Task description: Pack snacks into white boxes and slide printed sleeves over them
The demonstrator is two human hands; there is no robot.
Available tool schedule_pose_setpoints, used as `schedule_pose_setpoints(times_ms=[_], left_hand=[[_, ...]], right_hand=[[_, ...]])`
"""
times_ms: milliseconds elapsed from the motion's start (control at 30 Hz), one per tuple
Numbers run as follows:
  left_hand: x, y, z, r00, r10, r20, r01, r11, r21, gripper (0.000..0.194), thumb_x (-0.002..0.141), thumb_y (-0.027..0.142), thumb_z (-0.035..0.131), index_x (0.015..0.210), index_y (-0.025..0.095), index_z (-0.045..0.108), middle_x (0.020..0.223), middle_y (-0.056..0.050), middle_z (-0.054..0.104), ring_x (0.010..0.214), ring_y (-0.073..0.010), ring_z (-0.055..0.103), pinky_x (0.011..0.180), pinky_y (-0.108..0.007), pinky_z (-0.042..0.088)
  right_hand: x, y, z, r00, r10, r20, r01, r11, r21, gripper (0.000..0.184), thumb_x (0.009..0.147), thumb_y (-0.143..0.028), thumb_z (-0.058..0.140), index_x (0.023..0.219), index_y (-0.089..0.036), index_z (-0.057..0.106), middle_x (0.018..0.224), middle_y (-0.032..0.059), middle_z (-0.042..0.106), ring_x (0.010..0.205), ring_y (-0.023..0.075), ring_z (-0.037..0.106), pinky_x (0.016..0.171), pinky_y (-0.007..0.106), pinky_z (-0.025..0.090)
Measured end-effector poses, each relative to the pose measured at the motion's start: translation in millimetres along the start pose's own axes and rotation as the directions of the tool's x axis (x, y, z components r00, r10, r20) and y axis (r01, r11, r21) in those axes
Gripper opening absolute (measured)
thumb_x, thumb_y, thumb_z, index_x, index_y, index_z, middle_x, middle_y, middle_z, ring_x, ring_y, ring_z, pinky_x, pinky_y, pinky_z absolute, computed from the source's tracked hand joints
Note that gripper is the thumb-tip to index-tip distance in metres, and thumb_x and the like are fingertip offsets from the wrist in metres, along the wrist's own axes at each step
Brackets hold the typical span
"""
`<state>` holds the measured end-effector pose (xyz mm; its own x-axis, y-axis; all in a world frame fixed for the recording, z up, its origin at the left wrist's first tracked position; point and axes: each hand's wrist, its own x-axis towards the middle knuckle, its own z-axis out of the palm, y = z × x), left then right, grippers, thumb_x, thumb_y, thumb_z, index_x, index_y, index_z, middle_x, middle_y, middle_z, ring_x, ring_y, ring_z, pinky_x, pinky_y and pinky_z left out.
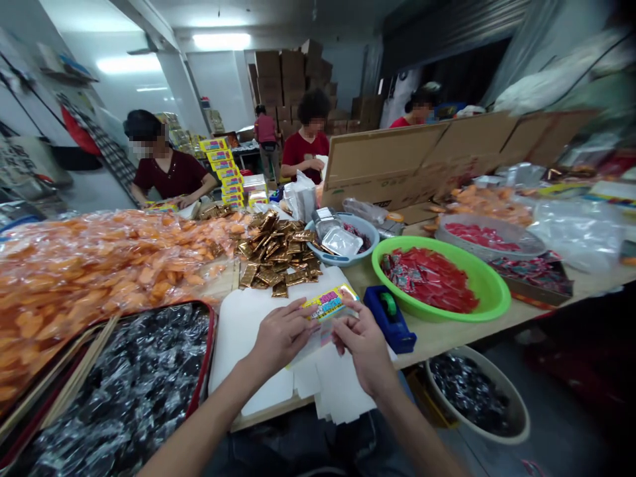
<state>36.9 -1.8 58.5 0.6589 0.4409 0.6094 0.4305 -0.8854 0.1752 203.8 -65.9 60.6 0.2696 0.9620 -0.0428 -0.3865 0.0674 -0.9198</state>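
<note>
Between my two hands is a small yellow printed box (325, 305) with pink and blue lettering, tilted over the table's front edge. My left hand (281, 336) grips its left end, thumb below and fingers along the top. My right hand (362, 339) has its fingers bent around the right end, with the index finger near the top corner. Part of the box's lower side looks pale and is partly hidden by my fingers. Under my hands lie white card sheets (342, 391) and a white board (243, 344). A blue tape dispenser (392, 324) stands just right of my right hand.
Gold sachets (278, 248) are heaped ahead, beside bagged orange pieces (114, 258). A red-rimmed tray (206, 351) of black wrapped pieces is at left. A green basin (489, 291) holds red packets. Below stands a cream tub (519, 424). Several people work beyond a cardboard sheet (387, 159).
</note>
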Motion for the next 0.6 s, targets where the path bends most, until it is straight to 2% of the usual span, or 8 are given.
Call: schedule_pose_setpoints(times_ms=[100, 200, 333, 500, 600], left_hand=[[-1, 0, 0.5, 1.000, -0.008, 0.008, 0.008, 1.000, -0.003, 0.014, 0.087, 0.021, 0.051, 0.090, 0.021, 0.065, 0.113, -0.002, 0.067, 0.116, -0.0221, 0.055, 0.084, -0.035, 0.053], [-2, 1, 1.0, 1.000, -0.008, 0.007, 0.008, 1.000, -0.002, 0.013, 0.087, 0.021, 0.051, 0.086, 0.020, 0.064, 0.113, -0.002, 0.067, 0.117, -0.0206, 0.054, 0.085, -0.034, 0.053], [-1, 6, 0.3, 1.000, 0.004, 0.003, -0.004, 1.000, 0.026, 0.015, 0.087, 0.020, 0.050, 0.085, 0.021, 0.065, 0.112, -0.002, 0.068, 0.118, -0.0200, 0.054, 0.084, -0.034, 0.053], [0, 14, -1.8, 0.999, 0.034, -0.017, -0.032, 0.996, 0.081, 0.016, 0.087, 0.020, 0.050, 0.080, 0.020, 0.064, 0.110, -0.002, 0.068, 0.114, -0.0224, 0.056, 0.080, -0.034, 0.054], [0, 11, -4.2, 1.000, 0.024, -0.006, -0.024, 0.998, 0.062, 0.015, 0.087, 0.021, 0.050, 0.083, 0.020, 0.065, 0.111, -0.002, 0.068, 0.115, -0.0232, 0.056, 0.081, -0.035, 0.054]], right_hand=[[10, 18, 13, 0.994, -0.053, -0.097, 0.049, 0.998, -0.045, 0.040, 0.070, -0.037, 0.070, 0.088, -0.022, 0.037, 0.053, -0.0089, 0.053, 0.045, 0.0091, 0.046, 0.040, 0.018, 0.035], [14, 33, 11, 0.983, -0.038, -0.179, 0.016, 0.992, -0.122, 0.045, 0.069, -0.043, 0.071, 0.080, -0.023, 0.032, 0.051, -0.0102, 0.050, 0.039, 0.0082, 0.044, 0.034, 0.016, 0.030], [15, 34, 7, 0.973, 0.052, -0.223, -0.094, 0.978, -0.185, 0.051, 0.064, -0.049, 0.072, 0.082, -0.023, 0.032, 0.054, -0.0078, 0.056, 0.039, 0.0108, 0.050, 0.031, 0.017, 0.031], [16, 31, 7, 0.962, 0.051, -0.267, -0.132, 0.946, -0.296, 0.054, 0.063, -0.054, 0.071, 0.082, -0.024, 0.030, 0.048, -0.0087, 0.055, 0.034, 0.0137, 0.051, 0.031, 0.021, 0.037], [18, 40, 2, 0.958, 0.106, -0.267, -0.188, 0.934, -0.304, 0.056, 0.063, -0.060, 0.069, 0.081, -0.025, 0.029, 0.044, -0.0085, 0.053, 0.032, 0.0152, 0.051, 0.030, 0.021, 0.036]])
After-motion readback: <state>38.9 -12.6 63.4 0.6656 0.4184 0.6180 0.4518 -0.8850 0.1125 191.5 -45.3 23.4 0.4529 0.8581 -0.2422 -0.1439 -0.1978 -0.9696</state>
